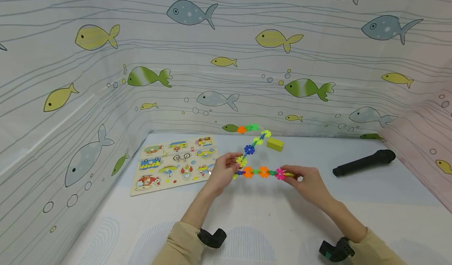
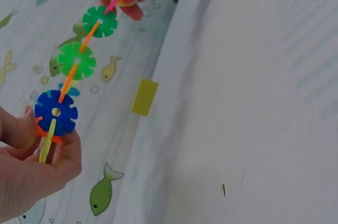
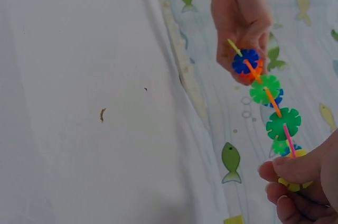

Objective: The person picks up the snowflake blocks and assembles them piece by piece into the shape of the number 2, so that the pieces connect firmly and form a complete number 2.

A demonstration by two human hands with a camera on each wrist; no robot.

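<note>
A chain of coloured snowflake discs [image 1: 263, 172], slotted edge to edge, is held up above the table by both hands. My left hand [image 1: 221, 172] grips it around the bend, by a blue disc [image 2: 67, 120] and a yellow one. From there one stretch runs level to the right, through orange, green and pink discs. Its end is a yellow disc [image 3: 297, 182], pinched between thumb and fingers of my right hand [image 1: 312, 183]. The other stretch rises behind, past a blue disc [image 1: 249, 149], and curves over to an orange disc [image 1: 241, 130] at its free end.
A wooden puzzle board [image 1: 166, 184] with vehicle pictures lies at the left. Behind the hands sits a yellow block [image 1: 275, 144]. On the right lies a black microphone [image 1: 365, 163]. Fish-patterned sheeting [image 1: 226, 80] closes off the back and sides of the white table [image 1: 247, 214].
</note>
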